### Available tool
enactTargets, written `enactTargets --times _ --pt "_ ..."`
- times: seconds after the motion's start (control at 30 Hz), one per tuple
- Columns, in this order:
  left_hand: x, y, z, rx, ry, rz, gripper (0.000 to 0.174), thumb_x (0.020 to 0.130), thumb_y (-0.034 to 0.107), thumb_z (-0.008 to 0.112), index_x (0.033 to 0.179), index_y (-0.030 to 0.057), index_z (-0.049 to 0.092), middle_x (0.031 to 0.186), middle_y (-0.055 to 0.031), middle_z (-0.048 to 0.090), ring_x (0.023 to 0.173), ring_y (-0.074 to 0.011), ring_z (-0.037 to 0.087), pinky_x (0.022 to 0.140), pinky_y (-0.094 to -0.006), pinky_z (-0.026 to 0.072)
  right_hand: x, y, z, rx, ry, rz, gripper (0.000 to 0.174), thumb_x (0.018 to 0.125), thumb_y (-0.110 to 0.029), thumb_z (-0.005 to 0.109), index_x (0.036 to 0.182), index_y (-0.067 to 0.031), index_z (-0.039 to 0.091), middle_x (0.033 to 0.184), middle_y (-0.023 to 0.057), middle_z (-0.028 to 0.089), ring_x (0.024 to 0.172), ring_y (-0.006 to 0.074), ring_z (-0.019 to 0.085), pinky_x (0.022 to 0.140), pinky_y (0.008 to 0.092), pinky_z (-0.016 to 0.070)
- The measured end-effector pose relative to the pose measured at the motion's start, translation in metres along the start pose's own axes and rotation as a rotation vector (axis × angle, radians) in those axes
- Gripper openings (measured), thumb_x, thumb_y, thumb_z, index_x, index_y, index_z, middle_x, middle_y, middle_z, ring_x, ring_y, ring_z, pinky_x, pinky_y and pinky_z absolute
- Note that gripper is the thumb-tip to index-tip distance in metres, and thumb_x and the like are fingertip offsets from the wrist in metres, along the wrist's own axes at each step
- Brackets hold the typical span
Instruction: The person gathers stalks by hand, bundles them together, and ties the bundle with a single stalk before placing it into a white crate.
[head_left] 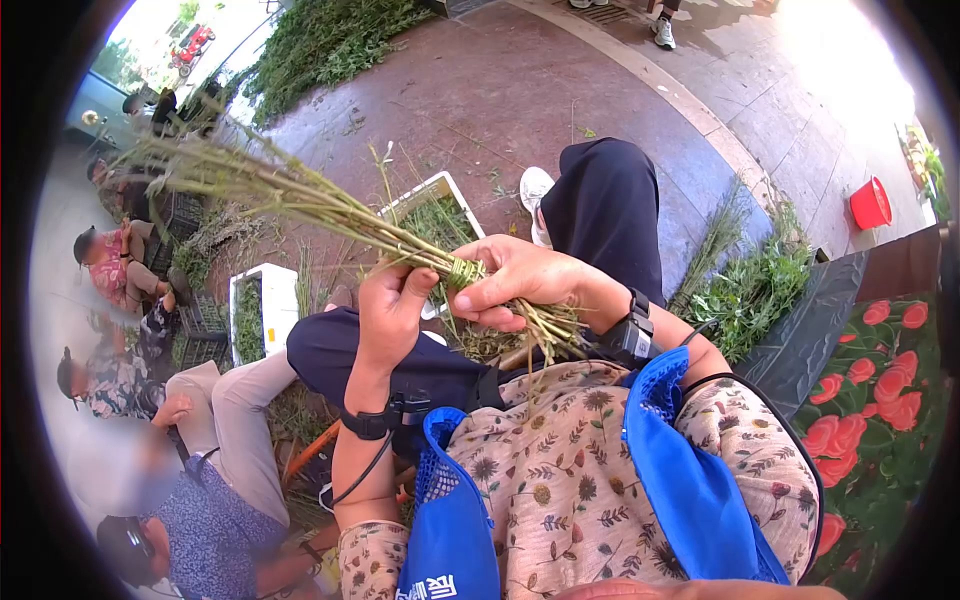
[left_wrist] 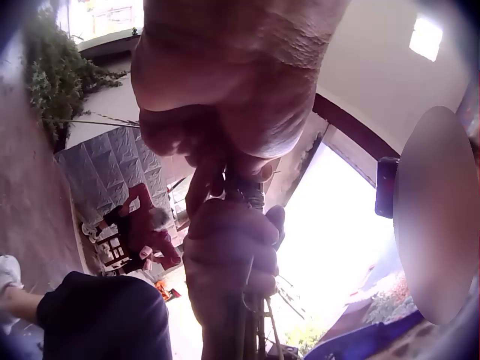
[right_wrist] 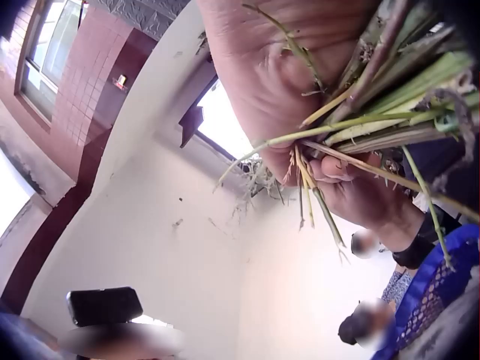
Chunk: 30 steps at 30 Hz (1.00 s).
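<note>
A bundle of long green-brown stems (head_left: 340, 212) slants across the head view, with a green tie (head_left: 466, 273) wound round it near the cut ends. My right hand (head_left: 525, 275) grips the bundle at the tie, thumb on top. My left hand (head_left: 392, 305) pinches at the bundle just left of the tie. In the left wrist view, the left hand (left_wrist: 225, 82) and right hand (left_wrist: 229, 262) meet at the bundle. The right wrist view has stem ends (right_wrist: 405, 127) sticking out past the right palm (right_wrist: 277, 82).
White crates (head_left: 283, 318) with greenery stand on the floor left of my knees. Leafy stalks (head_left: 765, 285) lie at the right, near a red bucket (head_left: 870, 204). Several people sit along the left. A big heap of greenery (head_left: 325, 50) lies at the back.
</note>
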<state>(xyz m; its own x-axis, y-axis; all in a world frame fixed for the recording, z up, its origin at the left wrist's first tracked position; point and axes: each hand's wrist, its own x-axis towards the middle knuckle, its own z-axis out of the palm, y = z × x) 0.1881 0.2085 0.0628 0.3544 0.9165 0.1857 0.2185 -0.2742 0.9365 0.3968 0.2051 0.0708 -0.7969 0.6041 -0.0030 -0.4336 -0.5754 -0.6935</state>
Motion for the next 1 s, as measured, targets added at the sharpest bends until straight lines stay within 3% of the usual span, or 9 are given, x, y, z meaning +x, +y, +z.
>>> enactTargets --times 0.1,0.27,0.37,0.47,0.5,0.57,0.67,0.83,1.0 --pt "0.002 -0.005 0.008 -0.077 0.066 -0.046 0.027 0.095 0.023 0.058 0.095 -0.0036 0.064 0.081 -0.0055 0.063 0.074 -0.0101 0.053 0.067 -0.0269 0.0433 0.007 0.013 -0.007 -0.026 0.078 -0.012 0.016 0.087 -0.009 0.065 0.092 0.0007 0.053 0.069 0.0038 0.055 0.048 0.0056 0.048 0.041 0.0206 0.0380" --pt "0.006 0.009 0.013 0.156 0.137 -0.058 0.020 0.093 0.015 0.057 0.093 -0.0036 0.065 0.072 -0.0050 0.061 0.066 -0.0088 0.050 0.061 -0.0274 0.0424 0.007 0.012 0.000 -0.278 0.289 -0.095 0.044 0.086 -0.010 0.064 0.127 -0.0007 0.051 0.067 0.0000 0.055 0.051 0.0061 0.051 0.045 0.0213 0.0408" --pt "0.008 0.015 0.012 0.212 0.166 -0.154 0.016 0.089 0.009 0.057 0.090 -0.0041 0.066 0.065 -0.0084 0.061 0.061 -0.0088 0.050 0.056 -0.0286 0.0422 0.010 0.017 -0.005 -0.387 0.356 -0.137 0.045 0.086 -0.010 0.064 0.128 0.0001 0.051 0.066 -0.0008 0.054 0.050 0.0057 0.050 0.045 0.0216 0.0407" --pt "0.011 0.008 0.013 0.264 0.200 -0.109 0.017 0.087 0.012 0.060 0.089 -0.0039 0.067 0.064 -0.0151 0.060 0.058 -0.0100 0.050 0.056 -0.0298 0.0426 0.015 0.021 -0.008 -0.419 0.412 -0.168 0.039 0.086 -0.008 0.064 0.123 0.0016 0.054 0.065 -0.0020 0.054 0.049 0.0050 0.049 0.044 0.0218 0.0395" --pt "0.011 0.014 0.013 0.355 0.181 -0.144 0.017 0.088 0.013 0.060 0.090 -0.0022 0.067 0.070 -0.0165 0.062 0.057 -0.0176 0.057 0.057 -0.0321 0.0442 0.017 0.022 -0.008 -0.418 0.436 -0.185 0.039 0.086 -0.008 0.064 0.122 0.0017 0.054 0.065 -0.0021 0.054 0.049 0.0049 0.049 0.044 0.0216 0.0393" --pt "0.013 0.010 0.014 0.500 0.199 0.045 0.015 0.088 0.014 0.060 0.088 0.0003 0.067 0.075 -0.0169 0.063 0.063 -0.0299 0.062 0.058 -0.0364 0.0463 0.023 0.029 -0.016 -0.494 0.495 -0.223 0.040 0.085 -0.008 0.065 0.122 0.0022 0.053 0.067 -0.0018 0.055 0.050 0.0041 0.048 0.044 0.0214 0.0391" --pt "0.012 0.002 0.012 0.636 0.209 0.116 0.013 0.087 0.014 0.060 0.086 0.0021 0.066 0.077 -0.0159 0.064 0.070 -0.0355 0.061 0.059 -0.0404 0.0472 0.028 0.034 -0.024 -0.592 0.561 -0.288 0.038 0.084 -0.008 0.067 0.118 0.0023 0.055 0.071 -0.0005 0.057 0.056 0.0048 0.050 0.050 0.0233 0.0422" --pt "0.005 -0.001 0.017 0.724 0.229 0.156 0.009 0.084 0.011 0.062 0.081 0.0028 0.064 0.075 -0.0129 0.063 0.069 -0.0328 0.062 0.058 -0.0409 0.0480 0.039 0.041 -0.030 -0.786 0.698 -0.306 0.034 0.080 -0.010 0.069 0.111 0.0024 0.058 0.074 0.0041 0.060 0.063 0.0068 0.052 0.057 0.0267 0.0449" --pt "-0.002 0.006 0.018 1.008 0.163 0.172 0.004 0.082 0.006 0.060 0.082 0.0045 0.064 0.072 -0.0103 0.061 0.068 -0.0297 0.062 0.060 -0.0386 0.0497 0.047 0.048 -0.036 -0.910 0.712 -0.330 0.028 0.079 -0.011 0.069 0.101 0.0017 0.060 0.068 0.0090 0.059 0.058 0.0098 0.053 0.054 0.0300 0.0447"
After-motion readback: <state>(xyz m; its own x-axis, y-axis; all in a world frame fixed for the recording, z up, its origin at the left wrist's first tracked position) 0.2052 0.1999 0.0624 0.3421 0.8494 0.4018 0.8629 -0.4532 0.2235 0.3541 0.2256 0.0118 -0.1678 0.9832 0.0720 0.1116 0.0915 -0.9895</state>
